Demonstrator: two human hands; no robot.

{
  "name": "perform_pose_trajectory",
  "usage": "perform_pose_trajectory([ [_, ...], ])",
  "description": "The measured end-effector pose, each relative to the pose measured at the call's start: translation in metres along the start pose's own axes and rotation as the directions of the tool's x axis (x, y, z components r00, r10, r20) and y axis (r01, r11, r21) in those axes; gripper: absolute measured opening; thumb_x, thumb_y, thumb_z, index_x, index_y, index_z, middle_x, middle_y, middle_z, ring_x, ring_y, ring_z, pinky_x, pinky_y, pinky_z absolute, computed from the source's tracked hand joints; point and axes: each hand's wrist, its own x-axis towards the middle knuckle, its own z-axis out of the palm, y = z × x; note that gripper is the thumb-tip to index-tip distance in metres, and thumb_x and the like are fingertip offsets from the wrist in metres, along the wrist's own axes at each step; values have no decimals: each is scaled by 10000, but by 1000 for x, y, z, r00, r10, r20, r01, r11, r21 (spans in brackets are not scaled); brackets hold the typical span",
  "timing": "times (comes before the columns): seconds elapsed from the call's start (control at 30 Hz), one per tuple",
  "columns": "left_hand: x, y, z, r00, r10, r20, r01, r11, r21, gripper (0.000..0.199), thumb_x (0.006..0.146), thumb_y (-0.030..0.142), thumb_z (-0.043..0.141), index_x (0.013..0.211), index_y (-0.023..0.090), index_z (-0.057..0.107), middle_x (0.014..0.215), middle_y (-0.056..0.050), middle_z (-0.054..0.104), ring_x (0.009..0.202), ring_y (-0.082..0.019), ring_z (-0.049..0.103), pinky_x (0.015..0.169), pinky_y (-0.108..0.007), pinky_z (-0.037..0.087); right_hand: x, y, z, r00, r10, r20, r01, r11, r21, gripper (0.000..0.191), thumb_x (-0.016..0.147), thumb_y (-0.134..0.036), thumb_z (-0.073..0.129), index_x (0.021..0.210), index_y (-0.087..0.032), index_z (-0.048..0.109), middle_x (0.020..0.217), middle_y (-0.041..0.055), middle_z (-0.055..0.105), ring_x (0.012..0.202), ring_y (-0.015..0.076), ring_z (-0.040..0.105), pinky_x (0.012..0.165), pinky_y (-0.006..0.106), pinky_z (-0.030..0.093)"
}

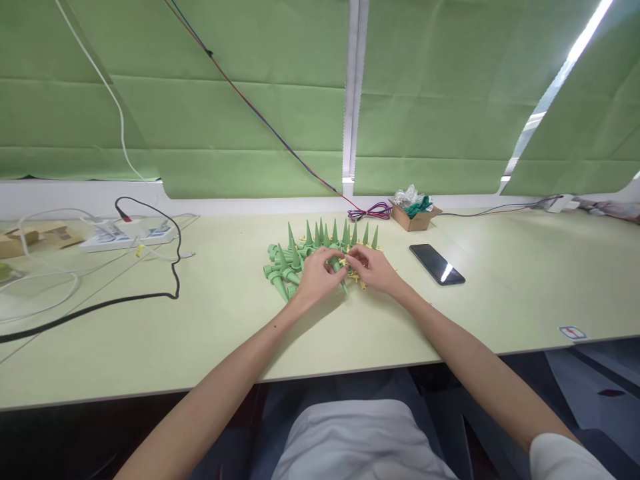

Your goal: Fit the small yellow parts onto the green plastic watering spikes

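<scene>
Green plastic cones lie in a heap at the middle of the pale table, and more green cones stand upright in a row behind my hands. My left hand is closed around one green cone, whose tip points down toward the front edge. Thumb and fingers of my right hand pinch a small yellow piece against the cone's wide end. Small yellow pieces are scattered beneath and beside my right hand.
A black phone lies to the right on the table. Behind it are a small cardboard box with green and clear material and a coiled cable. A white power strip and loose cables are on the left.
</scene>
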Motion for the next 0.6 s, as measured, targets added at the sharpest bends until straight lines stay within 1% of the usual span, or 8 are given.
perform_pose_trajectory([
  [0.07, 0, 1, 0, 1000, 5, 6, -5, 1000, 8, 166, 756, 274, 654, 896, 203, 710, 895, -14, 605, 492, -72, 499, 569, -277, 466, 0, 0, 0, 1000, -12, 4, 12, 1000, -20, 245, 956, -391, 470, 824, -194, 530, 728, 4, 602, 611, 131, 513, 596, 250, 361],
  [0.2, -1, 4, -1, 999, 22, 36, -23, 1000, 16, 182, 764, 270, 650, 916, 197, 719, 875, -11, 592, 493, -70, 494, 588, -282, 468, 2, 2, 1, 1000, -17, -14, 15, 992, -121, 360, 978, -392, 406, 672, -204, 420, 599, -17, 471, 555, 127, 417, 566, 265, 293],
  [0.3, -1, 6, -1, 999, 27, 43, -28, 1000, 14, 180, 767, 274, 652, 911, 189, 717, 887, -16, 603, 498, -72, 498, 596, -284, 471, 3, 4, 1, 1000, -8, -21, 4, 989, -148, 418, 993, -413, 364, 630, -205, 374, 569, -19, 442, 544, 126, 398, 565, 271, 273],
  [0.4, -1, 4, 0, 999, 21, 33, -21, 1000, 10, 168, 762, 263, 653, 903, 193, 711, 893, -15, 606, 507, -76, 508, 589, -280, 469, 3, 3, 1, 999, 9, -36, -13, 992, -122, 402, 990, -435, 375, 666, -203, 429, 579, -21, 462, 544, 126, 413, 565, 268, 285],
  [0.5, 0, 2, 0, 1000, 18, 16, -18, 1000, 21, 165, 762, 259, 649, 904, 201, 710, 869, -7, 593, 503, -76, 508, 585, -277, 467, 2, 1, 1, 1000, 10, -6, -10, 998, -67, 301, 973, -409, 419, 771, -200, 496, 632, -19, 520, 562, 126, 454, 575, 257, 315],
  [0.53, 0, 1, 0, 1000, 18, 14, -19, 999, 27, 162, 763, 259, 648, 902, 202, 710, 860, -5, 588, 502, -75, 508, 586, -276, 468, 2, 1, 0, 1000, 7, 5, -6, 998, -63, 276, 968, -395, 427, 787, -199, 499, 646, -18, 531, 568, 126, 460, 579, 255, 319],
  [0.6, 0, 1, 0, 1000, 23, 17, -23, 999, 35, 158, 762, 261, 651, 896, 202, 710, 854, -4, 583, 502, -75, 508, 587, -276, 469, 2, 1, 0, 1000, 0, 10, 1, 996, -93, 272, 963, -374, 428, 758, -200, 472, 644, -17, 521, 569, 126, 448, 581, 256, 312],
])
